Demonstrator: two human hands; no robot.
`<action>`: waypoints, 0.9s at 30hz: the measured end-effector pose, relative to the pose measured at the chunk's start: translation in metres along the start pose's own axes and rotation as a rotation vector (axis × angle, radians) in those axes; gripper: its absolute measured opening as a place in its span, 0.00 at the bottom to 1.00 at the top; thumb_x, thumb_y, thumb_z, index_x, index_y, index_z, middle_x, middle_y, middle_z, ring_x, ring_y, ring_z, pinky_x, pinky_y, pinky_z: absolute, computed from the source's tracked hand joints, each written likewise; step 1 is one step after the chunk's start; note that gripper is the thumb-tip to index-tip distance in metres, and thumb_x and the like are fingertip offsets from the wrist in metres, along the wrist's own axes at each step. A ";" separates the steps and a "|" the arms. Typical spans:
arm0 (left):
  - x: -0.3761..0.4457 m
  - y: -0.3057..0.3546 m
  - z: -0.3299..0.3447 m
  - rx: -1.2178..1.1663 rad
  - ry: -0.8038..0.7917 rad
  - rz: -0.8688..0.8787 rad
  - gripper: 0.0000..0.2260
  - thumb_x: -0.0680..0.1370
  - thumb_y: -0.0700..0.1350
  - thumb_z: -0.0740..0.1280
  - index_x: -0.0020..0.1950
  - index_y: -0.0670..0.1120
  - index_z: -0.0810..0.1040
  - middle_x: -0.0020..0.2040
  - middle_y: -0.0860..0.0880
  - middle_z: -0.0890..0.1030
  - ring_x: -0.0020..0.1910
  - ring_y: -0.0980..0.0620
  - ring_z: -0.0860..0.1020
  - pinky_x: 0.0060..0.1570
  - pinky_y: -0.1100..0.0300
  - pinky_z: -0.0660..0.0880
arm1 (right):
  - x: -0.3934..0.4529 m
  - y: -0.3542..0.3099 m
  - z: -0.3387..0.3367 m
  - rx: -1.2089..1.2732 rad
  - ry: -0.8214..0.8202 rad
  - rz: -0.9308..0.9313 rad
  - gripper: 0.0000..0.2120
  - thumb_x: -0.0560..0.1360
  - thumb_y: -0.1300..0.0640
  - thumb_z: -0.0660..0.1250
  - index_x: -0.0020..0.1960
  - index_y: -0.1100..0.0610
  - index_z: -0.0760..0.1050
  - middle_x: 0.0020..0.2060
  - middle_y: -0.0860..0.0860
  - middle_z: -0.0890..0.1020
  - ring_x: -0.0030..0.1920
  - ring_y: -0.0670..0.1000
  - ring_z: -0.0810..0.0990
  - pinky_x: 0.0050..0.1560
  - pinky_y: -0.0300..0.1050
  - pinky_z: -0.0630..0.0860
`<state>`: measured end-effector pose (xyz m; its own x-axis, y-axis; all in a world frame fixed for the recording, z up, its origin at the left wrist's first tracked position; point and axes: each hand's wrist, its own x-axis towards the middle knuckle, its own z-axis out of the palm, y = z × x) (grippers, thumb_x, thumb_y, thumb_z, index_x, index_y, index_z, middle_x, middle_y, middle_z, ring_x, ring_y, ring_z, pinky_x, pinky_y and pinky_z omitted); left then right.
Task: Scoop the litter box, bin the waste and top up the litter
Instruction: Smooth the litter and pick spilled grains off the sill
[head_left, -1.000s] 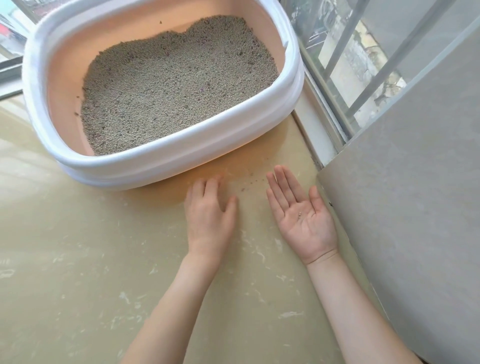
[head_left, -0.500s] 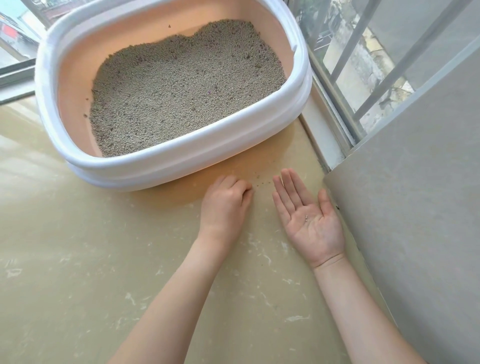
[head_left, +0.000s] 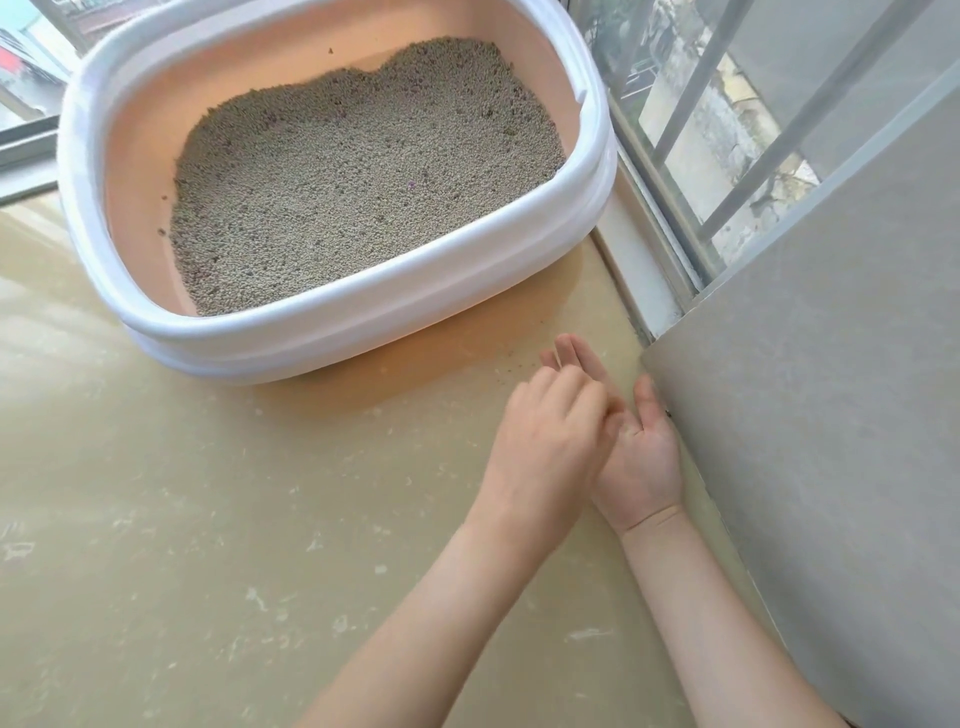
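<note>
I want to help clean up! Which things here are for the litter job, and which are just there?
For the job:
litter box
litter
spilled grains on the floor
left hand, fingers over the right palm
right hand, palm up

Just there:
floor
wall
window

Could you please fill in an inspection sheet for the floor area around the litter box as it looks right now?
Surface: beige glossy floor with pale scuff marks.
Job's things: litter box, white rim and peach inside, stands on the floor; grey litter covers most of its base, with bare plastic along the left side. No scoop, bin or litter bag seen.
Clutter: stray litter grains on the floor just ahead of the hands.
Hands: right hand lies palm up, fingers straight, beside the wall; left hand is over its fingers, knuckles up, fingertips hidden.
Cables: nothing seen.
Surroundings: grey wall on the right; window with railings behind the box.
</note>
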<state>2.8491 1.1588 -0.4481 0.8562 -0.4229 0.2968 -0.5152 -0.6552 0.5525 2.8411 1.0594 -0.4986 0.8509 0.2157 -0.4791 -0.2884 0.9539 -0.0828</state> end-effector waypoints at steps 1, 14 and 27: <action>-0.002 0.001 0.007 0.041 -0.002 0.034 0.05 0.76 0.41 0.65 0.41 0.43 0.79 0.38 0.45 0.75 0.37 0.43 0.72 0.35 0.47 0.69 | 0.000 0.001 -0.001 -0.012 0.009 -0.007 0.29 0.83 0.46 0.46 0.77 0.62 0.53 0.76 0.56 0.59 0.77 0.53 0.52 0.76 0.49 0.47; 0.005 -0.086 -0.009 0.074 -0.049 -0.501 0.26 0.70 0.54 0.73 0.65 0.46 0.74 0.58 0.48 0.71 0.60 0.49 0.66 0.59 0.62 0.61 | -0.016 -0.008 -0.016 0.097 -0.001 -0.112 0.22 0.83 0.56 0.51 0.73 0.67 0.63 0.72 0.61 0.66 0.75 0.57 0.58 0.76 0.52 0.52; 0.019 -0.095 0.005 0.116 0.041 -0.082 0.04 0.76 0.41 0.69 0.42 0.42 0.81 0.37 0.47 0.75 0.40 0.46 0.71 0.37 0.56 0.67 | -0.011 -0.007 -0.017 0.063 -0.041 -0.060 0.26 0.83 0.50 0.49 0.73 0.67 0.62 0.71 0.62 0.67 0.75 0.58 0.60 0.76 0.52 0.51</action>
<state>2.9141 1.2098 -0.4989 0.8951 -0.3411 0.2871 -0.4428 -0.7552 0.4834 2.8266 1.0464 -0.5079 0.8835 0.1647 -0.4386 -0.2093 0.9763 -0.0548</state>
